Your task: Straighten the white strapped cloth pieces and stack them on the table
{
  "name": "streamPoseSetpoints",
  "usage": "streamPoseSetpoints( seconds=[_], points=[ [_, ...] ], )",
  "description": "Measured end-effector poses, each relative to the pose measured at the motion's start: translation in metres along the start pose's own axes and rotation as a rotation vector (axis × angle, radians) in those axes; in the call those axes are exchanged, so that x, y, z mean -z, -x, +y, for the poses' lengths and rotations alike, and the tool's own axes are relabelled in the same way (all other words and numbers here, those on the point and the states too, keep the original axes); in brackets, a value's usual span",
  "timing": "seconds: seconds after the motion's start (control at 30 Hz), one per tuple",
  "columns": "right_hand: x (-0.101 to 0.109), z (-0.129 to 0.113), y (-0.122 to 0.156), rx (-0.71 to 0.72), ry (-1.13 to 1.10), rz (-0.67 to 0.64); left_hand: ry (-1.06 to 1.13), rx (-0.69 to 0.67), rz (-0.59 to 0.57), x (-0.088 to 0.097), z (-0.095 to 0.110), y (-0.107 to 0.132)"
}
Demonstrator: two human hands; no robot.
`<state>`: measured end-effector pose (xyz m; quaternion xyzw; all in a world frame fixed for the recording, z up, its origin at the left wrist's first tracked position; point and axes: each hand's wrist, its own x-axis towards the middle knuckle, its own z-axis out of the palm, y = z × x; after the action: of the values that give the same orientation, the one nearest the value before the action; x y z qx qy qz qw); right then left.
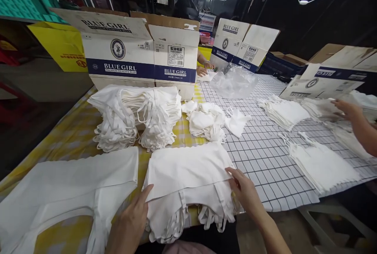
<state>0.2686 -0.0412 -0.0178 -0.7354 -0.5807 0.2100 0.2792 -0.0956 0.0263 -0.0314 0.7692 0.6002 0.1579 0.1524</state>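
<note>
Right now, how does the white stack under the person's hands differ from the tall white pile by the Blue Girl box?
The near stack lies low and wide; the tall pile is narrower and heaped much higher. The left hand and right hand rest on the near stack; nothing touches the tall pile. Both are white cloth pieces with straps.

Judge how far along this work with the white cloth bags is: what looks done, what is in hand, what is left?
Done, it seems: tall folded piles stand by the box, and flat stacks lie on the checked cloth. In hand: the left hand and right hand rest on the front stack. Left, probably: the loose heap mid-table and the spread bags at the left.
</note>
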Motion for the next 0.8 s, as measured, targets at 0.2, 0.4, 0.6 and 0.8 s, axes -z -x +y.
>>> streamPoseSetpoints(
  seconds=[0.2,0.4,0.6,0.8],
  points=[
    [0.017,0.000,0.009,0.113,-0.049,-0.083,0.301,0.295,-0.062,0.013,-0.002,0.007],
    [0.024,-0.008,-0.008,-0.080,-0.218,-0.018,0.753,0.377,-0.223,0.020,-0.020,-0.012],
    [0.006,-0.016,-0.051,-0.229,-0.144,0.088,0.598,0.322,-0.320,0.033,-0.018,-0.061],
    [-0.010,-0.009,-0.075,-0.319,-0.045,0.073,0.362,0.265,-0.227,0.020,-0.008,-0.095]
  ],
)
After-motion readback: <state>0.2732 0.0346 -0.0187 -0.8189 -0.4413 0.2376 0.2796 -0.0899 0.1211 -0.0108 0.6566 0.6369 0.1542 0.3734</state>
